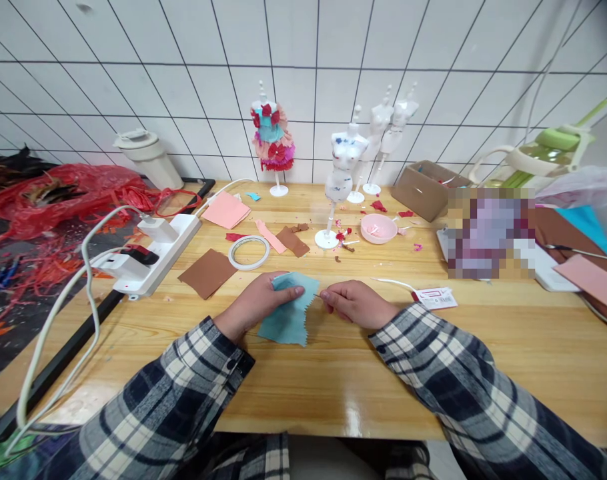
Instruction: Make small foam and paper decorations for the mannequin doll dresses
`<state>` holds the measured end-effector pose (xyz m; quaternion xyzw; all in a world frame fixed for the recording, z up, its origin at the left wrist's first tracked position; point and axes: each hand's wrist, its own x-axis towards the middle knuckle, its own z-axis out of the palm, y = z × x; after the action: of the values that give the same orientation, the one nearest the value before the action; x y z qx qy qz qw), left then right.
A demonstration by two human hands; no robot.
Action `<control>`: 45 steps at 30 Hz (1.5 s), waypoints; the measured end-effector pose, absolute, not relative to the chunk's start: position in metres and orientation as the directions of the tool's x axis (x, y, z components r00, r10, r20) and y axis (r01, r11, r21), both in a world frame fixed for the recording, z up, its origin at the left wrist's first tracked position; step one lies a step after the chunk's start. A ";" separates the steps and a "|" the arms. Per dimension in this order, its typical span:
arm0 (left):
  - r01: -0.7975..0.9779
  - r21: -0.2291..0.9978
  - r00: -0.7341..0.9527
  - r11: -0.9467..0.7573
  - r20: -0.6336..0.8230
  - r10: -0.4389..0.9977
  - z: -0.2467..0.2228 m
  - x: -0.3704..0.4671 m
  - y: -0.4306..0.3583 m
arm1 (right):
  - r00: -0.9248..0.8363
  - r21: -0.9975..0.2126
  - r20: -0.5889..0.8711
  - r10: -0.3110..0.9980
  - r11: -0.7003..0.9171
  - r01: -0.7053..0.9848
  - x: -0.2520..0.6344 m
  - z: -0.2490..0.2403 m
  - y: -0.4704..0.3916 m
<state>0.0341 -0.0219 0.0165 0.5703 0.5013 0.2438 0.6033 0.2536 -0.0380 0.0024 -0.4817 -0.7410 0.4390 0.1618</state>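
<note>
A light blue piece of fabric or paper [287, 320] with a jagged right edge is held over the wooden table. My left hand [263, 297] grips it at the upper left, thumb on top. Just right of that jagged edge, my right hand [356, 303] pinches a thin, dark, needle-like tool [317, 295], its tip at the edge. Behind my hands lie a roll of white tape [249, 253], a brown sheet [207, 273] and a small pink bowl [378, 229]. A white mannequin [340, 175] stands upright behind them.
On the left are a white power strip [158, 260] with cables and a red plastic bag [93, 190]. Toward the back stand a decorated mannequin [272, 137], more white mannequins and a cardboard box [426, 190]. A paper tag [436, 298] lies right of my right hand.
</note>
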 end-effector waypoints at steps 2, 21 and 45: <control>0.268 0.934 0.379 0.236 -0.328 0.866 0.017 0.034 -0.022 | -0.485 -0.806 -0.180 0.856 0.154 0.571 0.253 0.002 -0.038; 0.215 0.939 0.400 0.268 -0.335 0.853 0.014 0.032 -0.021 | -0.458 -0.807 -0.150 0.876 0.159 0.569 0.253 0.003 -0.039; 0.223 0.939 0.394 0.262 -0.332 0.857 0.016 0.032 -0.022 | -0.461 -0.814 -0.137 0.877 0.165 0.556 0.254 0.003 -0.039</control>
<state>0.0322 -0.0220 0.0160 0.5523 0.4889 0.2532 0.6260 0.2536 -0.0385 0.0028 -0.4843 -0.7399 0.4277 0.1873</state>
